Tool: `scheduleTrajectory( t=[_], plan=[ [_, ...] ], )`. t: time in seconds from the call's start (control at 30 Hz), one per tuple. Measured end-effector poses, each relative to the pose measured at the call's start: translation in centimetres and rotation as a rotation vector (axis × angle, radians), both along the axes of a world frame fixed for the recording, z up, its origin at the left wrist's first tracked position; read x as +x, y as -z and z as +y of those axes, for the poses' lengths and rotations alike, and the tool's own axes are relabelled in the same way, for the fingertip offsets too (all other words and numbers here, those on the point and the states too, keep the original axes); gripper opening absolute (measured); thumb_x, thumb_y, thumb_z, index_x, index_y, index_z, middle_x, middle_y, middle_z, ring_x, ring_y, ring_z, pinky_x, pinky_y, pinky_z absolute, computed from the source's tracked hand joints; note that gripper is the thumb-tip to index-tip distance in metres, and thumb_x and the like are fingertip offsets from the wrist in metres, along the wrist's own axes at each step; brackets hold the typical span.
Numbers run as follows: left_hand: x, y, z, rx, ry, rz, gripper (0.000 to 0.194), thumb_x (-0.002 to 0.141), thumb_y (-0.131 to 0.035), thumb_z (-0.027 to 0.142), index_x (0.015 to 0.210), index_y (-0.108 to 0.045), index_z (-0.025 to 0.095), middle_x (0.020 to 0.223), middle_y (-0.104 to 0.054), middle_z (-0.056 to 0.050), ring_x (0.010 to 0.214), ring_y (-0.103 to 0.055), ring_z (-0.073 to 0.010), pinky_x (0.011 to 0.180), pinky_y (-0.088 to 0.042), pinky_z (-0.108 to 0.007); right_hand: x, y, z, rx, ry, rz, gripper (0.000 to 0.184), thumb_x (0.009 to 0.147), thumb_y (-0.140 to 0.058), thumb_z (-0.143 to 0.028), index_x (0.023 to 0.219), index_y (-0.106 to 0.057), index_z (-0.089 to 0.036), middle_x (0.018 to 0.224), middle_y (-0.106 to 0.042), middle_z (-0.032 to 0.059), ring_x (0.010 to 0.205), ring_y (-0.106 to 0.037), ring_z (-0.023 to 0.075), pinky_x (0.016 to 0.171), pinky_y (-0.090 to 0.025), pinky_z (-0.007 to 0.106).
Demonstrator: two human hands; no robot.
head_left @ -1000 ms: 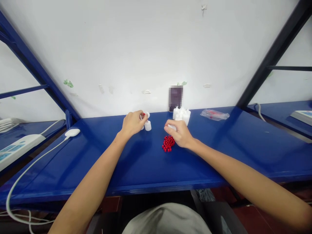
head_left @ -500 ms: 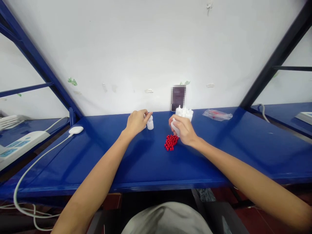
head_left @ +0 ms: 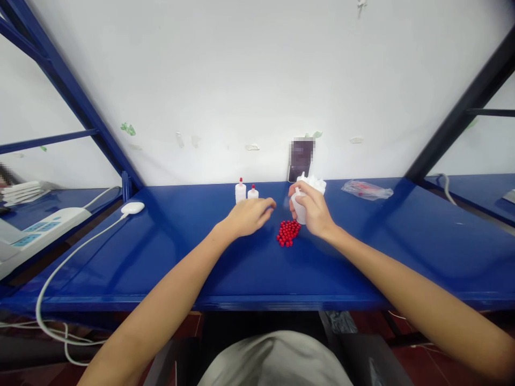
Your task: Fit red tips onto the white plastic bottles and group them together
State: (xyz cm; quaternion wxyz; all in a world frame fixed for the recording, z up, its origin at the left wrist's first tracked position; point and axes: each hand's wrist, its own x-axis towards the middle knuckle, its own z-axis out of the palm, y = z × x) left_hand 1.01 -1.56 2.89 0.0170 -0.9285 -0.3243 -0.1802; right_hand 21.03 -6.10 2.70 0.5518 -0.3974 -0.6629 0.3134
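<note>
My right hand (head_left: pixel 316 209) is wrapped round a small white squeeze bottle (head_left: pixel 300 212) with a pointed, uncapped nozzle, held upright. Just below it lies a pile of small red caps (head_left: pixel 287 234). To the left, my left hand (head_left: pixel 250 215) is in the air over the table, its bent fingers pointing right, with thumb and forefinger slightly apart and nothing visible between them. Behind that hand stand two white bottles with red tips, a left one (head_left: pixel 240 193) and a right one (head_left: pixel 253 194). Their lower parts are partly hidden by the hand.
More white bottles (head_left: pixel 317 185) are grouped behind my right hand. A phone (head_left: pixel 301 158) leans on the wall. A clear plastic bag (head_left: pixel 367 190) with something red inside lies at the right. A white charger (head_left: pixel 132 207) with a cable and a power strip (head_left: pixel 44 230) are at the left.
My left hand has left the bottles and moved right and nearer to me, towards the red caps. Red tips now show on both left bottles. My right hand keeps its bottle, now more upright.
</note>
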Motion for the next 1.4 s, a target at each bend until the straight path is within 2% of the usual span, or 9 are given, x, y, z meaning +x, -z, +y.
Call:
scheduleTrajectory(
  t=[0.1, 0.27, 0.67, 0.87, 1.07, 1.27, 1.4],
  plan=[
    [0.6, 1.1, -0.5, -0.011, 0.124, 0.084, 0.034, 0.099, -0.039, 0.025, 0.127, -0.057, 0.022, 0.103, -0.064, -0.008, 0.091, -0.063, -0.0216, 0.076, -0.047, -0.031, 0.0, -0.1, 0.3, -0.040, -0.023, 0.083, 0.012, 0.077, -0.043, -0.025, 0.084, -0.052, -0.021, 0.059, -0.053, -0.0035, 0.046, -0.050, 0.0131, 0.045, -0.037, 0.026],
    [1.2, 1.9, -0.7, -0.015, 0.129, 0.132, 0.035, 0.100, -0.038, 0.028, 0.130, -0.056, 0.023, 0.101, -0.059, -0.008, 0.093, -0.061, -0.0221, 0.078, -0.047, -0.032, 0.4, -0.1, 0.8, -0.065, 0.048, 0.084, 0.010, 0.072, -0.046, -0.023, 0.078, -0.053, -0.021, 0.057, -0.052, -0.0034, 0.046, -0.048, 0.0130, 0.047, -0.038, 0.026],
    [1.3, 1.7, -1.0, 0.014, 0.116, 0.185, 0.033, 0.100, -0.034, 0.021, 0.124, -0.057, 0.024, 0.098, -0.057, -0.006, 0.085, -0.059, -0.0193, 0.070, -0.046, -0.029, 0.9, 1.4, 1.5, -0.028, 0.114, -0.150, 0.010, 0.075, -0.045, -0.026, 0.072, -0.053, -0.021, 0.064, -0.053, -0.0012, 0.056, -0.049, 0.0149, 0.054, -0.038, 0.028],
    [1.5, 1.8, -1.5, 0.029, 0.075, 0.173, 0.027, 0.101, -0.036, 0.026, 0.117, -0.057, 0.022, 0.100, -0.059, -0.006, 0.086, -0.060, -0.0193, 0.072, -0.047, -0.029, 1.0, 2.8, 1.4, -0.019, 0.147, -0.078, 0.010, 0.076, -0.045, -0.025, 0.072, -0.054, -0.021, 0.061, -0.051, -0.0025, 0.054, -0.048, 0.0143, 0.054, -0.037, 0.028],
    [1.5, 1.8, -1.5, 0.005, 0.090, 0.171, 0.029, 0.100, -0.037, 0.024, 0.121, -0.057, 0.023, 0.099, -0.059, -0.005, 0.088, -0.061, -0.0195, 0.073, -0.047, -0.029, 0.9, 3.3, 1.0, -0.020, 0.185, -0.043, 0.013, 0.080, -0.048, -0.029, 0.073, -0.055, -0.021, 0.061, -0.053, -0.0026, 0.054, -0.051, 0.0151, 0.054, -0.040, 0.028],
    [1.6, 2.3, -1.3, -0.015, 0.073, 0.096, 0.022, 0.099, -0.039, 0.024, 0.110, -0.058, 0.021, 0.099, -0.061, -0.005, 0.086, -0.062, -0.0198, 0.073, -0.047, -0.030, 0.6, 3.4, 0.5, 0.012, 0.258, -0.170, 0.010, 0.079, -0.047, -0.028, 0.075, -0.054, -0.022, 0.060, -0.055, -0.0025, 0.055, -0.053, 0.0165, 0.056, -0.040, 0.029],
    [1.7, 2.4, -1.4, -0.064, 0.023, -0.102, 0.020, 0.100, -0.039, 0.027, 0.110, -0.055, 0.021, 0.096, -0.064, -0.003, 0.082, -0.061, -0.0179, 0.068, -0.045, -0.029, 0.9, 3.2, 0.6, 0.054, 0.329, -0.295, 0.010, 0.081, -0.050, -0.029, 0.080, -0.056, -0.022, 0.058, -0.054, -0.0030, 0.054, -0.050, 0.0167, 0.057, -0.038, 0.030]
  ],
)
